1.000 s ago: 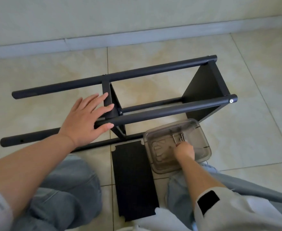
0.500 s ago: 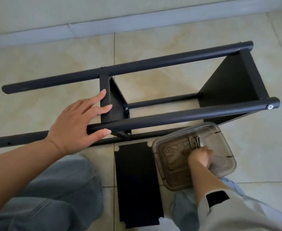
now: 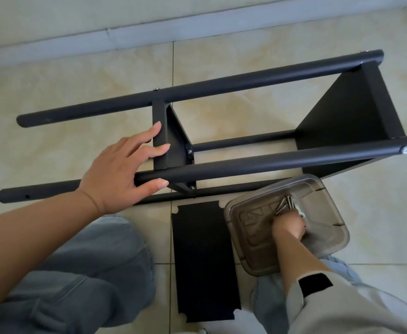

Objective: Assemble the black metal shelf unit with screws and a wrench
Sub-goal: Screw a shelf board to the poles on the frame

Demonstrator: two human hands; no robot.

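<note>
The black metal shelf frame point(image 3: 270, 162) lies on its side on the tiled floor, with several round posts and two panels bolted between them. My left hand point(image 3: 123, 167) rests with straight fingers on the near upper post and touches the middle panel point(image 3: 171, 145). My right hand point(image 3: 288, 224) is down inside a clear plastic tray point(image 3: 327, 239), its fingers curled among several silver screws point(image 3: 285, 203). What the fingers hold is hidden. A loose black shelf panel point(image 3: 203, 259) lies flat between my knees.
A grey skirting board point(image 3: 197, 27) runs along the wall behind the frame. My knees in blue jeans point(image 3: 77, 273) are at the bottom, left and right of the loose panel. Bare beige tiles point(image 3: 378, 213) lie to the right of the tray.
The view has shifted, so the frame now sits further right. My left hand stays on the post. My right hand has stayed in the tray, working among the screws.
</note>
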